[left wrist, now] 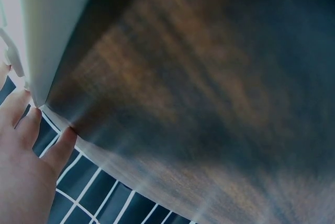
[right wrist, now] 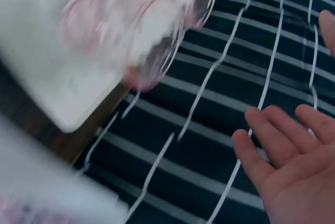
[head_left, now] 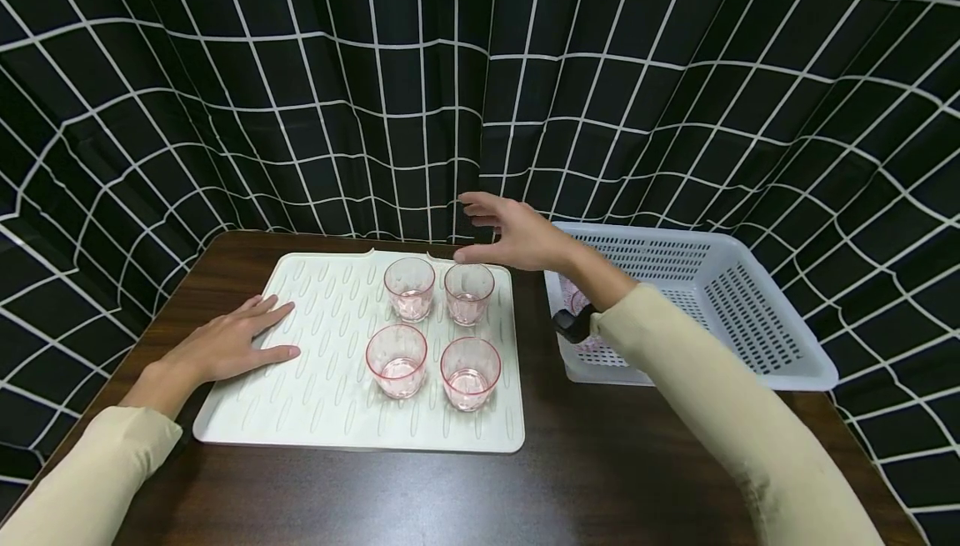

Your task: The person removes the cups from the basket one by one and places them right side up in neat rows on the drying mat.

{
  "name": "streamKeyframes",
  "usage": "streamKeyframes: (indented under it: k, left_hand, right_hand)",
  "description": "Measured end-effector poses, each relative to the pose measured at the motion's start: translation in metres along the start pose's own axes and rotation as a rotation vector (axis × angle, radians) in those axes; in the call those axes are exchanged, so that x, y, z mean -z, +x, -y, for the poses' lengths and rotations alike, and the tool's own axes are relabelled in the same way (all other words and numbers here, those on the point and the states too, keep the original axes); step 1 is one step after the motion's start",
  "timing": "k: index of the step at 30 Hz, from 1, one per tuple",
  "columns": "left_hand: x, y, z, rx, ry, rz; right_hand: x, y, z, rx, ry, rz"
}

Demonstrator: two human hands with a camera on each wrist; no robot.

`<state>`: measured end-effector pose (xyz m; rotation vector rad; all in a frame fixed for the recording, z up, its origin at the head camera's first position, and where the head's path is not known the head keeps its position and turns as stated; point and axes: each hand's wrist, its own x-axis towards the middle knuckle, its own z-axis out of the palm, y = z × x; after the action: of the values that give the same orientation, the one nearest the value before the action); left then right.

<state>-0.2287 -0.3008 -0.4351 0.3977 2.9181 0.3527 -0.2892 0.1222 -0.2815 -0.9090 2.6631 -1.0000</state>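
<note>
On the left edge of a white ridged draining mat rests my left hand, fingers spread. In the left wrist view, that hand's fingers lie along the table's rim beside the mat. My right hand hovers above the mat's back right corner, holding nothing, its fingers loosely extended. Just below it stands a clear pink-rimmed glass. Another glass is to its left, with a front left glass and a front right glass nearer me. All stand upright.
A pale blue perforated plastic basket sits on the right of the dark wooden table. Pinkish glassware shows inside its left end, partly behind my right wrist. A black curtain with a white grid surrounds the table.
</note>
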Motion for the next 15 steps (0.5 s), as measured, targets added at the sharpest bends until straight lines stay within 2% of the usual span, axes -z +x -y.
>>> streamKeyframes:
  k: [6, 10, 15]
  left_hand:
    - [0.000, 0.000, 0.001, -0.008, 0.006, 0.005]
    - [0.000, 0.000, 0.000, -0.010, 0.001, 0.003]
    - [0.001, 0.001, 0.000, -0.008, 0.002, 0.007]
  right_hand:
    - [0.029, -0.036, -0.034, -0.039, -0.002, -0.009]
    - [0.040, -0.057, -0.057, -0.094, -0.011, 0.036]
    - [0.046, -0.078, -0.078, -0.114, 0.014, 0.117]
